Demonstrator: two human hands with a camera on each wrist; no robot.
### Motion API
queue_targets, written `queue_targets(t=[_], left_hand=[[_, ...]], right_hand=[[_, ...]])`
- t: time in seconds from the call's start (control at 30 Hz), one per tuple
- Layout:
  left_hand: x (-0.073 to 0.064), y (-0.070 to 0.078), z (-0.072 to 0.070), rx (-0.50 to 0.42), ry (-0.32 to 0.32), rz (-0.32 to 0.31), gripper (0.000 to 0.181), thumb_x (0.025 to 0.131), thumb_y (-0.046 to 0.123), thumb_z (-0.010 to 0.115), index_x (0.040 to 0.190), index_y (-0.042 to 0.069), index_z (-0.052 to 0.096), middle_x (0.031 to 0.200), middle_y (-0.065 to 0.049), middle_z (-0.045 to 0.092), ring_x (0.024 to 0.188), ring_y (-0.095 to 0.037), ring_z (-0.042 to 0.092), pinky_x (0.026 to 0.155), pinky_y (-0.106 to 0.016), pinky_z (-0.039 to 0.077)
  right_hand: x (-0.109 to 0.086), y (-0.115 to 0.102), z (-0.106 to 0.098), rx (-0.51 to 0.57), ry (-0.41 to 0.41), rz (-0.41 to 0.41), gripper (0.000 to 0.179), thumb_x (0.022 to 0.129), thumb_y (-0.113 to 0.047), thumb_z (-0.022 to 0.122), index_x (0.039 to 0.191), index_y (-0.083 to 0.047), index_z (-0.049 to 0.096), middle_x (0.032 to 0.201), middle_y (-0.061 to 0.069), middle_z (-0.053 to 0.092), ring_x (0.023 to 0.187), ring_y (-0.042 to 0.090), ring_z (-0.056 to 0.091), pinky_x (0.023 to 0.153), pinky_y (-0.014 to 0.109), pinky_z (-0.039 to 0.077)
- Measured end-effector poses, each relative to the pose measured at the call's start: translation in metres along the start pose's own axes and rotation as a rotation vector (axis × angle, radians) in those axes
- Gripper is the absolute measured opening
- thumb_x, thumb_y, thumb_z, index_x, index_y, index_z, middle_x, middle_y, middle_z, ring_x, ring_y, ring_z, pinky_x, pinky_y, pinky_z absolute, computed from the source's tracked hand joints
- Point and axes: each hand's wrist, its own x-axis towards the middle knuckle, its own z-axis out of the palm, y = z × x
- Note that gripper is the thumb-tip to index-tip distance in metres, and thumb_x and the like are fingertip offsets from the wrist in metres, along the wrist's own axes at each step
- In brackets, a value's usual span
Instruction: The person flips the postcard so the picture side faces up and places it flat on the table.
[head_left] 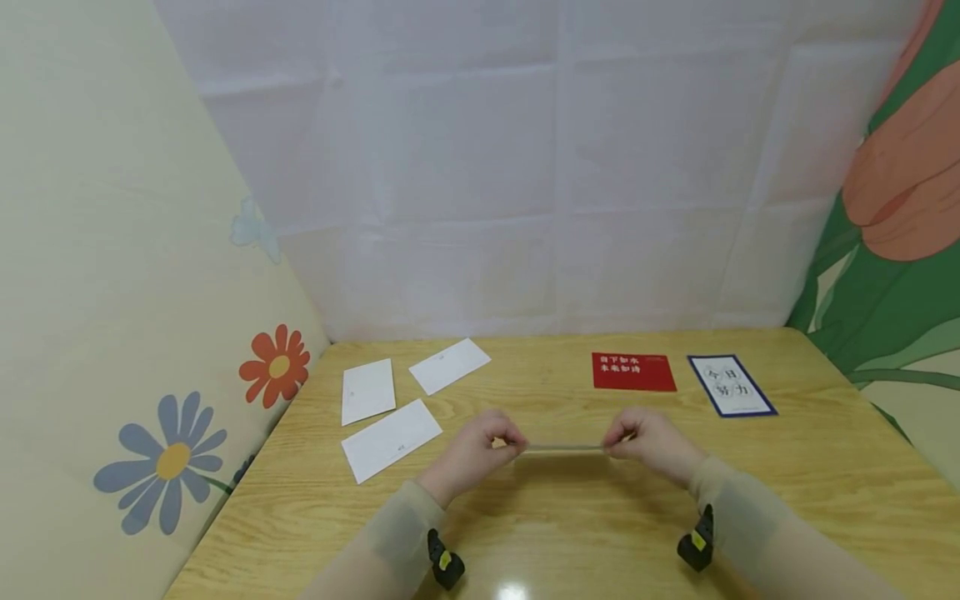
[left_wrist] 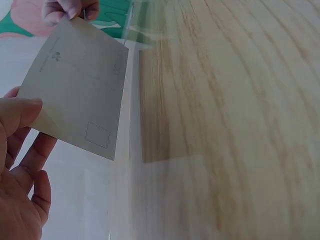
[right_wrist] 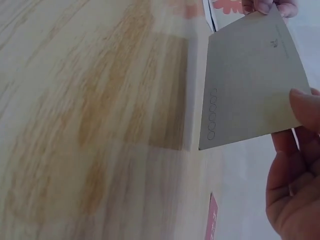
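Observation:
Both hands hold one postcard (left_wrist: 80, 80) between them, lifted above the table. Seen from the head view, the postcard (head_left: 566, 448) shows almost edge-on. My left hand (head_left: 480, 450) pinches one end between thumb and fingers, and my right hand (head_left: 651, 442) pinches the other. In the right wrist view the near face of the postcard (right_wrist: 247, 80) is pale, with a column of small ovals and a tiny printed mark. A stamp box is printed near one corner in the left wrist view. Its other face is hidden.
On the table's left lie three white cards (head_left: 368, 392), (head_left: 450, 367), (head_left: 392, 441). Toward the back right lie a red card (head_left: 633, 372) with white characters and a blue-bordered card (head_left: 732, 386). A white cloth (head_left: 465, 167) hangs behind the wooden table (head_left: 570, 542).

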Motion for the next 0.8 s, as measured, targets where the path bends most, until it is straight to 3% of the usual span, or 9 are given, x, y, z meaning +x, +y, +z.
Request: queue_targets(t=[0.13, 0.23, 0.5, 0.7, 0.8], left_hand=[[-0.001, -0.001, -0.001, 0.082, -0.032, 0.013, 0.01, 0.084, 0.001, 0.07, 0.086, 0.01, 0.074, 0.09, 0.011, 0.061, 0.088, -0.01, 0.058, 0.082, -0.036, 0.049], [-0.002, -0.002, -0.001, 0.127, -0.07, 0.008, 0.012, 0.083, 0.003, 0.072, 0.085, 0.015, 0.075, 0.089, 0.013, 0.061, 0.089, -0.009, 0.058, 0.081, -0.032, 0.049], [-0.003, -0.008, 0.002, 0.171, -0.163, 0.013, 0.015, 0.084, 0.008, 0.074, 0.083, 0.022, 0.076, 0.086, 0.016, 0.061, 0.085, -0.004, 0.057, 0.076, -0.024, 0.049], [-0.004, -0.01, 0.005, 0.241, -0.214, 0.031, 0.012, 0.082, 0.012, 0.075, 0.082, 0.024, 0.077, 0.084, 0.019, 0.06, 0.082, 0.0, 0.056, 0.075, -0.022, 0.049], [-0.005, -0.011, 0.005, 0.304, -0.253, 0.035, 0.01, 0.083, 0.017, 0.076, 0.083, 0.027, 0.077, 0.084, 0.023, 0.059, 0.084, 0.003, 0.055, 0.09, -0.032, 0.043]], right_hand=[[0.0, 0.003, 0.002, -0.047, -0.057, -0.073, 0.004, 0.081, 0.001, 0.07, 0.083, -0.001, 0.068, 0.086, 0.006, 0.064, 0.083, 0.022, 0.058, 0.075, 0.037, 0.047], [0.0, 0.005, 0.004, -0.087, -0.075, -0.08, 0.005, 0.079, 0.0, 0.072, 0.08, -0.003, 0.068, 0.084, 0.004, 0.064, 0.082, 0.022, 0.057, 0.073, 0.036, 0.047], [-0.002, 0.006, 0.01, -0.142, -0.108, 0.046, 0.01, 0.074, -0.003, 0.076, 0.078, -0.009, 0.069, 0.084, 0.001, 0.062, 0.083, 0.019, 0.055, 0.073, 0.035, 0.045], [-0.002, 0.012, 0.014, -0.165, -0.15, 0.048, 0.011, 0.073, -0.002, 0.077, 0.077, -0.009, 0.069, 0.082, 0.001, 0.06, 0.079, 0.019, 0.055, 0.068, 0.035, 0.047], [-0.001, 0.014, 0.015, -0.164, -0.175, 0.066, 0.011, 0.074, -0.002, 0.077, 0.077, -0.009, 0.069, 0.082, 0.001, 0.06, 0.077, 0.019, 0.055, 0.066, 0.035, 0.047]])
